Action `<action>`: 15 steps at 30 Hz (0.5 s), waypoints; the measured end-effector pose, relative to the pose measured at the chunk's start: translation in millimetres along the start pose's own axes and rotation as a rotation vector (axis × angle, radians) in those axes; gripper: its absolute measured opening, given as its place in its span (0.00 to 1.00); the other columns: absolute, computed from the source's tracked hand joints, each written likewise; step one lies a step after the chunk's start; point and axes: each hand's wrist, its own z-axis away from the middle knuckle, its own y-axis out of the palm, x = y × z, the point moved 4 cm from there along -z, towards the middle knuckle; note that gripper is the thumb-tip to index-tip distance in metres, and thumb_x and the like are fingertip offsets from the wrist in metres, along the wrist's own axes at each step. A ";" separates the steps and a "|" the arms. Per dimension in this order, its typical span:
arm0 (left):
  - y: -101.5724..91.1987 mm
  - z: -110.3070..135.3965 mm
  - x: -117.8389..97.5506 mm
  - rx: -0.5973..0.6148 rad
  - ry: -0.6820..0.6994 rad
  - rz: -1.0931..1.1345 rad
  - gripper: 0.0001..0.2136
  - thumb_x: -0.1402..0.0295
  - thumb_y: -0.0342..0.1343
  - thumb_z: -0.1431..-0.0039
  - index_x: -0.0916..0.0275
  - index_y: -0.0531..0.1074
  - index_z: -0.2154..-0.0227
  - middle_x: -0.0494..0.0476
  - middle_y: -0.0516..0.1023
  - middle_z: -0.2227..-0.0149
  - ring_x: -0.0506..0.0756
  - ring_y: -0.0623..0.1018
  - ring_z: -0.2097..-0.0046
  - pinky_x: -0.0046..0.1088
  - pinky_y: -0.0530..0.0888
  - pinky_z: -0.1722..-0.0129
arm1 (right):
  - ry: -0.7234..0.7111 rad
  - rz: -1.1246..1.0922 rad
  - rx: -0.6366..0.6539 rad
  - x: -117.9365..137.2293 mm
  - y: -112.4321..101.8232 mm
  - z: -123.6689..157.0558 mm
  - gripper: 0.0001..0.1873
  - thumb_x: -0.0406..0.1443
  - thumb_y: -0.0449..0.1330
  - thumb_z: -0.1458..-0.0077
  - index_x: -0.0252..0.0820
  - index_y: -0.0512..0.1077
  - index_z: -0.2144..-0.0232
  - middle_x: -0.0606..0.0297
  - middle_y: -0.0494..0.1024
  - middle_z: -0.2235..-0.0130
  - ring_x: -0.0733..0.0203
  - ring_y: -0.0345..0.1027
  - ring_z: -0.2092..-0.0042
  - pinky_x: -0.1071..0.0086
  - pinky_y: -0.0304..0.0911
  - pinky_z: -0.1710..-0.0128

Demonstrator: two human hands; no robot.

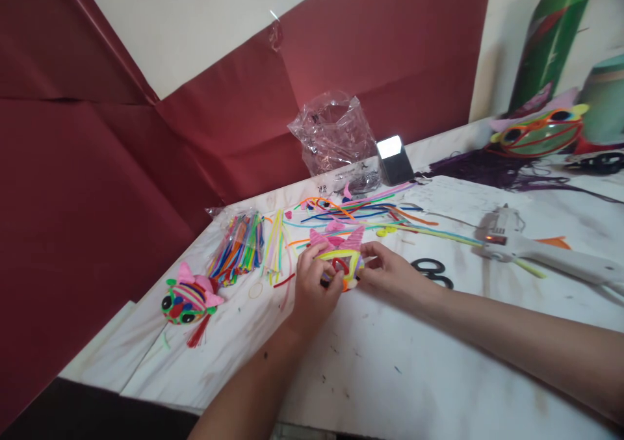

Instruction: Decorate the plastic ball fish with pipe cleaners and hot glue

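Between my two hands is a pipe-cleaner animal figure [341,256] with pink pointed ears, a yellow outline and a red patch. My left hand [314,281] is closed around its left side, thumb and fingers over the front. On the other side, the fingertips of my right hand [383,264] pinch the figure's edge. Part of the figure is covered by my fingers. A finished-looking figure [188,297] with black eyes, pink ears and a red tassel lies to the left. Black-handled scissors [431,272] lie just beyond my right wrist.
Bundled pipe cleaners [238,248] lie at the back left, with loose pipe cleaners [375,214] beyond my hands. A white glue gun [550,255] rests at right. Behind stand a clear plastic bag [336,138] and a dark phone-like device [396,164]. Another colourful figure [541,131] is at far right.
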 end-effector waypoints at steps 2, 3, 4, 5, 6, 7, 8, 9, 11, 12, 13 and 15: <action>0.1 0.0 -0.3 -0.001 0.000 -0.004 0.06 0.74 0.58 0.48 0.60 0.66 0.75 0.62 0.75 0.52 0.59 0.75 0.48 0.42 0.73 0.50 | 0.000 0.021 -0.006 0.6 0.7 0.3 0.18 0.36 0.59 0.60 0.43 0.65 0.62 0.65 0.74 0.63 0.62 0.69 0.66 0.69 0.65 0.67; 0.2 0.0 -0.9 -0.003 0.007 -0.006 0.06 0.73 0.58 0.48 0.60 0.66 0.76 0.62 0.75 0.52 0.60 0.75 0.48 0.42 0.73 0.51 | -0.003 0.029 -0.014 0.9 1.2 0.6 0.19 0.36 0.60 0.60 0.43 0.64 0.62 0.64 0.74 0.62 0.61 0.69 0.65 0.69 0.66 0.66; 0.3 -0.1 -1.5 -0.005 0.014 -0.008 0.06 0.73 0.58 0.48 0.60 0.66 0.76 0.62 0.75 0.52 0.60 0.75 0.48 0.42 0.73 0.51 | -0.007 0.034 -0.024 0.9 1.8 0.8 0.20 0.37 0.61 0.60 0.43 0.64 0.61 0.63 0.74 0.61 0.60 0.70 0.64 0.68 0.66 0.65; 0.6 -0.2 -2.1 -0.005 0.019 -0.011 0.06 0.73 0.58 0.47 0.60 0.66 0.76 0.63 0.75 0.52 0.60 0.75 0.48 0.42 0.73 0.51 | -0.012 0.037 -0.036 0.6 2.5 0.9 0.22 0.39 0.62 0.60 0.43 0.64 0.60 0.61 0.74 0.60 0.59 0.70 0.63 0.67 0.66 0.64; 0.9 -0.4 -2.8 -0.002 0.023 -0.013 0.06 0.73 0.57 0.47 0.60 0.66 0.76 0.63 0.75 0.52 0.60 0.75 0.48 0.42 0.73 0.50 | -0.017 0.038 -0.045 -0.2 3.5 0.8 0.23 0.40 0.63 0.60 0.42 0.64 0.59 0.60 0.74 0.58 0.58 0.70 0.62 0.66 0.66 0.63; 1.2 -0.5 -3.4 0.001 0.026 -0.013 0.06 0.73 0.57 0.47 0.60 0.66 0.76 0.63 0.75 0.52 0.60 0.75 0.48 0.43 0.73 0.50 | -0.020 0.036 -0.050 -1.3 4.6 0.6 0.25 0.41 0.64 0.61 0.42 0.63 0.58 0.59 0.74 0.58 0.58 0.71 0.62 0.65 0.66 0.62; 1.4 -0.7 -4.1 0.005 0.026 -0.014 0.06 0.73 0.57 0.47 0.60 0.66 0.75 0.63 0.75 0.52 0.60 0.75 0.47 0.43 0.72 0.50 | -0.022 0.034 -0.055 -2.7 5.5 0.2 0.27 0.42 0.64 0.60 0.42 0.63 0.57 0.58 0.74 0.57 0.57 0.71 0.61 0.64 0.67 0.62; 1.4 -0.9 -4.8 0.010 0.027 -0.013 0.06 0.73 0.57 0.46 0.60 0.66 0.75 0.63 0.75 0.51 0.60 0.75 0.47 0.44 0.72 0.49 | -0.026 0.032 -0.059 -4.1 6.2 -0.2 0.27 0.42 0.65 0.60 0.42 0.63 0.57 0.58 0.75 0.58 0.56 0.71 0.61 0.64 0.67 0.63; 0.6 -1.2 -6.4 0.028 0.038 -0.002 0.05 0.73 0.57 0.47 0.60 0.66 0.73 0.63 0.75 0.51 0.60 0.75 0.47 0.45 0.72 0.49 | -0.037 0.026 -0.060 -5.8 6.4 -0.9 0.26 0.41 0.64 0.59 0.42 0.63 0.58 0.59 0.75 0.58 0.57 0.72 0.62 0.65 0.67 0.64; 0.0 -1.1 -7.2 0.041 0.048 0.009 0.05 0.73 0.57 0.48 0.59 0.66 0.71 0.63 0.75 0.51 0.60 0.74 0.47 0.45 0.72 0.48 | -0.041 0.022 -0.055 -5.9 6.2 -1.1 0.24 0.40 0.64 0.59 0.42 0.63 0.59 0.59 0.76 0.59 0.57 0.72 0.62 0.65 0.67 0.65; -0.8 -0.9 -7.7 0.056 0.060 0.022 0.07 0.74 0.57 0.49 0.59 0.66 0.68 0.64 0.75 0.50 0.60 0.74 0.46 0.45 0.71 0.48 | -0.044 0.017 -0.048 -5.5 5.6 -1.2 0.22 0.40 0.64 0.59 0.42 0.63 0.60 0.59 0.76 0.59 0.57 0.72 0.63 0.66 0.67 0.66; -2.0 0.2 -7.3 0.085 0.080 0.054 0.11 0.75 0.56 0.50 0.59 0.66 0.62 0.65 0.74 0.49 0.61 0.73 0.45 0.46 0.71 0.46 | -0.037 0.010 -0.039 -3.8 3.9 -1.0 0.19 0.38 0.63 0.58 0.43 0.63 0.63 0.61 0.76 0.62 0.58 0.72 0.64 0.66 0.67 0.67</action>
